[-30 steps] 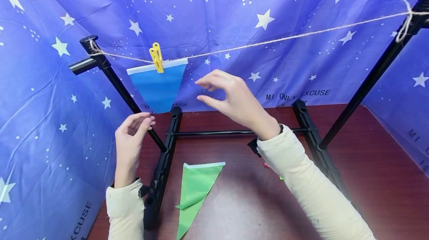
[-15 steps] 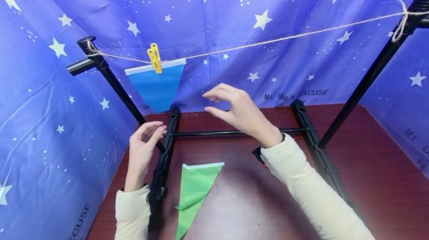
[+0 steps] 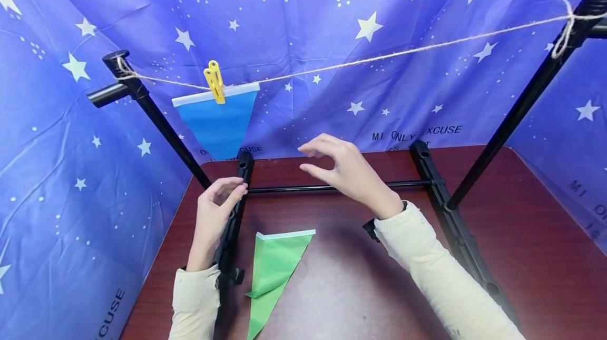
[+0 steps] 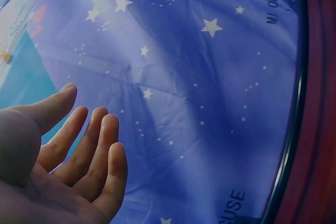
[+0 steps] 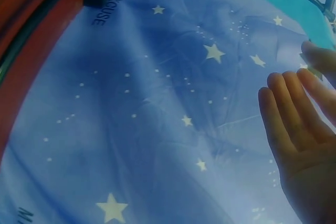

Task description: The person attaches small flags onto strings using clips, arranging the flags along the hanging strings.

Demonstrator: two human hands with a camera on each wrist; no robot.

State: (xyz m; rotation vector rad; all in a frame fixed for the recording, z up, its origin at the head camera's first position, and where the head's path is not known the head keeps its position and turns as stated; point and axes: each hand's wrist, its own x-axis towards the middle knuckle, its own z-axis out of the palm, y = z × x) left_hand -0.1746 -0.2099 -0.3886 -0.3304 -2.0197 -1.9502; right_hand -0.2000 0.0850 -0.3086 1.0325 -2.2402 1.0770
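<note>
A blue pennant [image 3: 219, 126] with a white top edge hangs on a string [image 3: 360, 61], held by a yellow clothespin [image 3: 215, 83]. My left hand [image 3: 215, 211] is raised below the pennant, near the left foot of the black stand, its fingers loosely bent and holding nothing. In the left wrist view that hand [image 4: 79, 161] shows its palm with the fingers apart. My right hand [image 3: 343, 171] hovers to the right, thumb and fingers spread with nothing between them. On the table below lies a green pennant [image 3: 280, 261] with a white top edge, its left side folded over.
The black stand's right post [image 3: 517, 103] and left post [image 3: 163, 129] carry the string's knotted ends. A low black crossbar [image 3: 308, 188] joins the feet behind my hands. A purple curtain with stars [image 3: 303, 23] surrounds the dark red table [image 3: 379, 298].
Both hands have come down, the left also shifting right toward the middle and the right drifting slightly right. The blue pennant stays clipped on the string, and the green one has not moved.
</note>
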